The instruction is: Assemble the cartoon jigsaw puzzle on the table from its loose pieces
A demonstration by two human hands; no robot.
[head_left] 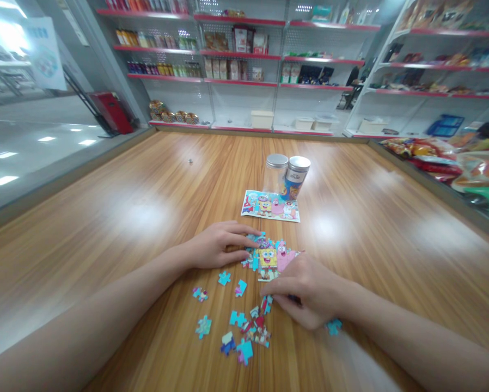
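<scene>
Warm wood-grain laminate runs under everything here: the desk [105, 228] stretches from a red case [111, 111] by the window across to heaped snack bags [422, 158] on the far right. Going left to right, we come first to the loose jigsaw pieces [236, 321], about a dozen blue and red scraps scattered close to us, some alone and some in a small cluster. Our left grip [214, 245] lies just beyond them, its fingers pressed together and pinching nothing, their tips resting on the left edge of the joined block of pieces [269, 260]. That block sits near the middle of the desk, with yellow and pink cartoon figures already formed and a ragged outline. The loose pieces are not yet joined to it. Above it lies a picture card [270, 206], and behind the card stand a clear jar [275, 174] and a blue tin [297, 177], upright and side by side under silver lids. Our right grip [305, 291] bears down near the block's lower edge, fingers bunched; whether it pinches a piece, we cannot tell. A lone piece [333, 326] lies just beside it.
</scene>
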